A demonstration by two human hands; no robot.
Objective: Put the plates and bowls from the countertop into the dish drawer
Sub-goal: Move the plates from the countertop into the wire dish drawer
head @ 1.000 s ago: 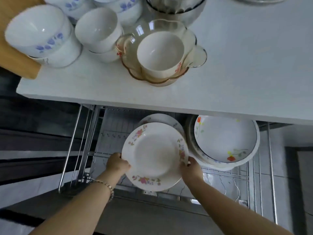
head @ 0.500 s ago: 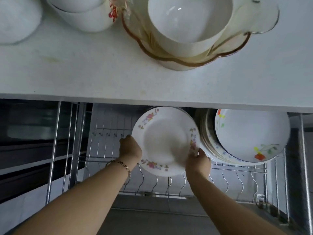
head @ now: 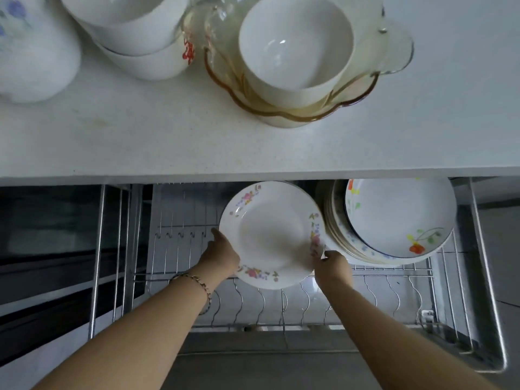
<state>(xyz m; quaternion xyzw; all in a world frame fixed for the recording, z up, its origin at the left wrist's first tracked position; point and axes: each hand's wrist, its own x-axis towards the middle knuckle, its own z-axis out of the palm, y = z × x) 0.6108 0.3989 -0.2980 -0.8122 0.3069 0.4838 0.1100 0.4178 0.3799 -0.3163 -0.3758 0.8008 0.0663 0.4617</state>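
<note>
The white counter (head: 281,147) fills the far half of the view and carries stacked white bowls (head: 140,38) at the left and a white bowl (head: 295,43) nested in an amber glass dish (head: 394,49). Below its near edge, the wire dish drawer (head: 478,249) is pulled open; a stack of plates (head: 394,220) is stood on edge at its right. Just left of that stack, a floral-rimmed plate (head: 270,235) is held tilted above the rack prongs. It is gripped at opposite rim edges: the left hand (head: 222,251) is clenched on the left rim, the right hand (head: 332,266) on the right rim, fingers (head: 319,249) pinching. The plate is judged stiff, glazed and slippery, moderately heavy and breakable; the rim is the soundest hold, and contact with the neighbouring stack is best kept gentle.
</note>
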